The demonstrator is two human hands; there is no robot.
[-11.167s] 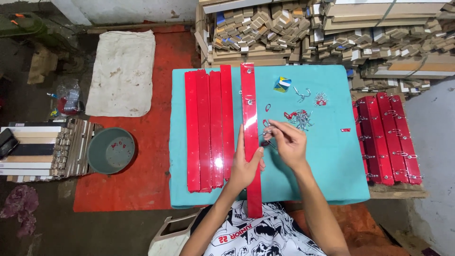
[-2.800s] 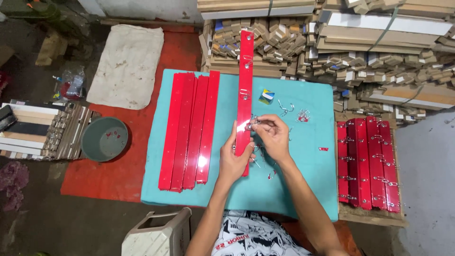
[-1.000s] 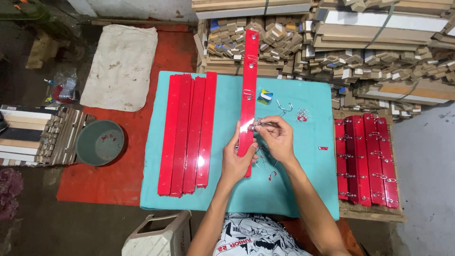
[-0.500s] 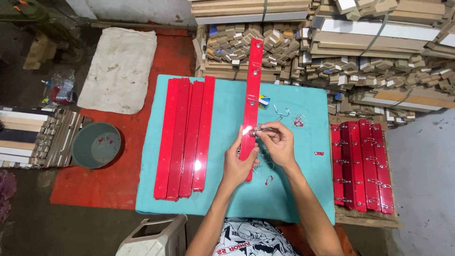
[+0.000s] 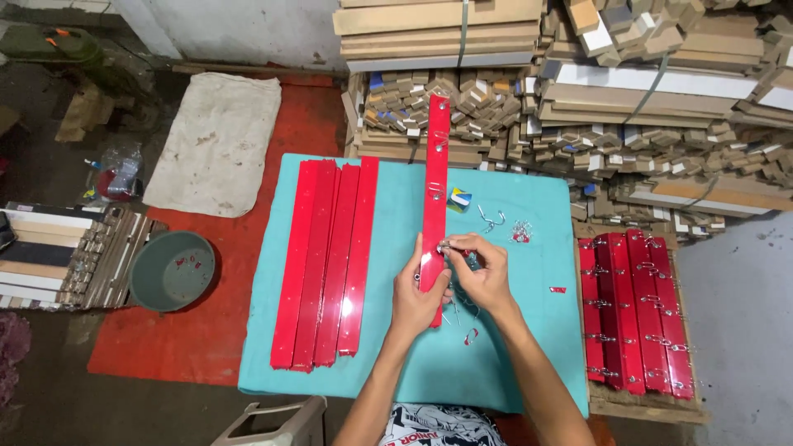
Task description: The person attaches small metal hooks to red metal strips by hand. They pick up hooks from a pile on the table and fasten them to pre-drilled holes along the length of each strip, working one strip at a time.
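Head view, looking straight down. Red strip [image 5: 434, 186]: long glossy bar with small holes, long axis running away from the body, far end over the stacked offcuts, near end reaching the wrists, lying over the desk [image 5: 396, 363] with its teal cloth. Left hand [image 5: 417, 296]: wrapped around the strip's near part from the left, grip closed on it, thumb on the top face. Right hand [image 5: 481, 271]: just right of the strip, fingertips pinched on a small metal hook [image 5: 447, 245] pressed against the strip's right edge; nearer of the two to the loose hardware. Hook lies at the strip's side, directly ahead of the left thumb.

Outward: loose metal hooks [image 5: 489, 218] and a heap of small fittings [image 5: 520, 232] on the cloth beyond the right hand; a few more by the wrists, half covered. Row of bare red strips [image 5: 326, 264] side by side, left of the hands, parallel to the held one. Finished strips with hooks [image 5: 634, 310] on a board to the right. Grey basin [image 5: 172, 269] on the floor, far left.

Hidden: strip's near end behind the hands; hook's exact shape and any screw too small to make out.
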